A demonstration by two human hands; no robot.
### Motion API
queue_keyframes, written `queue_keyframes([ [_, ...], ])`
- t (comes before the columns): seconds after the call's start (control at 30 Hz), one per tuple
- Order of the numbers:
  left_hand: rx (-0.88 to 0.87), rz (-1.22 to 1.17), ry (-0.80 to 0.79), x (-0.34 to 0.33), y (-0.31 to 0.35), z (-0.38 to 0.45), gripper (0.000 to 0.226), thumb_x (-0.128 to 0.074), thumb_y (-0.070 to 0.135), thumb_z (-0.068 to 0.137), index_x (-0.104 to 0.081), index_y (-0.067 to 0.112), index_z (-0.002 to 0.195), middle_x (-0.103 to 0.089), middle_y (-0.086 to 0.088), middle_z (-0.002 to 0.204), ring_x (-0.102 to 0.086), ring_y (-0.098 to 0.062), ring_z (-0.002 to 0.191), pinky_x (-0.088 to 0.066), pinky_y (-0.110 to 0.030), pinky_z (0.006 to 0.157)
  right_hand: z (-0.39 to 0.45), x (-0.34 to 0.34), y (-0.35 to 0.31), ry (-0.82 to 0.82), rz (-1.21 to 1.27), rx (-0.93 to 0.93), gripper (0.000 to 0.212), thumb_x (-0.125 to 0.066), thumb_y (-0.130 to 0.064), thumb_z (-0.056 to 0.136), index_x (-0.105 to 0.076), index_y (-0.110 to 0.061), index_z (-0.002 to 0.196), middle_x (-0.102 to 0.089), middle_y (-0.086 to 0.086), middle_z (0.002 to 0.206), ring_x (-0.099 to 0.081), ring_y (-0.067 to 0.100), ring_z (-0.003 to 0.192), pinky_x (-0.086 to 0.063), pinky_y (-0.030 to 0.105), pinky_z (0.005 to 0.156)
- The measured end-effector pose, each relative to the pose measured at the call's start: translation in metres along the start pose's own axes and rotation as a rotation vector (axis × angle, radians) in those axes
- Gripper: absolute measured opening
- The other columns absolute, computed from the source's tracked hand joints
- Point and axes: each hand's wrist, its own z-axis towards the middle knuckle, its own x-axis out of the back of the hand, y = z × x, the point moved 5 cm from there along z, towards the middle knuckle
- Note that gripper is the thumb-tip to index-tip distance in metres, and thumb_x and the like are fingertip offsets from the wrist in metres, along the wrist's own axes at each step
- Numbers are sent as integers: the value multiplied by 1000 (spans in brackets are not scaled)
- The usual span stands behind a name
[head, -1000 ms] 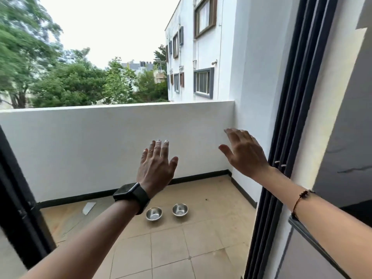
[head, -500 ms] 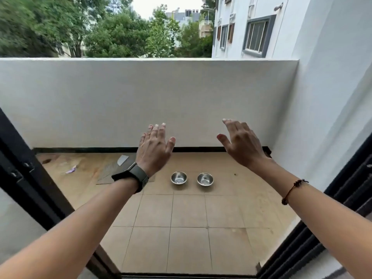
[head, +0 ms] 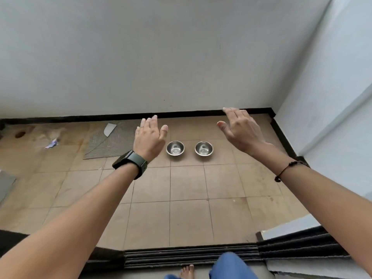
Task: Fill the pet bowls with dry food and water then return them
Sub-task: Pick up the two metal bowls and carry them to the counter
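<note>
A: Where are the bowls?
B: Two steel bowls sit side by side on the tiled floor [head: 187,198], near the far wall [head: 161,57]. The left bowl [head: 175,148] and the right bowl [head: 203,148] are just apart, not touching. Whether anything is in them I cannot tell.

A: And the hands?
B: Both are raised in the air, holding nothing. The left hand [head: 149,137] hangs at 9 o'clock of the left bowl, fingers straight and spread a little. The right hand [head: 239,128] hangs at 2 o'clock of the right bowl, fingers relaxed and wide. Neither touches a bowl.

A: Anything worn?
B: A dark watch [head: 130,160] on the left wrist, a thin cord bracelet [head: 285,168] on the right.

A: What else is there?
B: A grey mat [head: 104,143] at 9 o'clock of the bowls, a door track [head: 191,256] at 6 o'clock, and a bare foot [head: 187,271] just behind it.
</note>
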Motion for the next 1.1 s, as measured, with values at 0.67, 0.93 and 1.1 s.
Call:
queue_keyframes([
  [0.67,189,-57,-137,-143,10,280,55,-31,32,100,-23,2,145,-31,-19,150,-15,-33,145,-12,-45,116,247,-208,133,-363,106,-51,53,-36,-38,99,-37,-5,140,-44,14,142,-39,34,127,-34,42,101],
  [0.93,226,-39,-257,-199,10,353,53,-31,32,100,-28,2,143,-38,-21,146,-19,-34,144,-16,-47,115,321,-274,169,-489,135,-86,51,-33,-40,99,-38,-7,138,-47,15,138,-40,34,126,-38,44,96],
  [1.1,278,-63,-328,-228,-11,406,53,-30,32,100,-26,1,144,-35,-21,148,-17,-35,144,-17,-46,116,360,-317,185,-564,161,-166,51,-32,-39,100,-38,-7,139,-45,16,140,-37,34,129,-35,43,99],
])
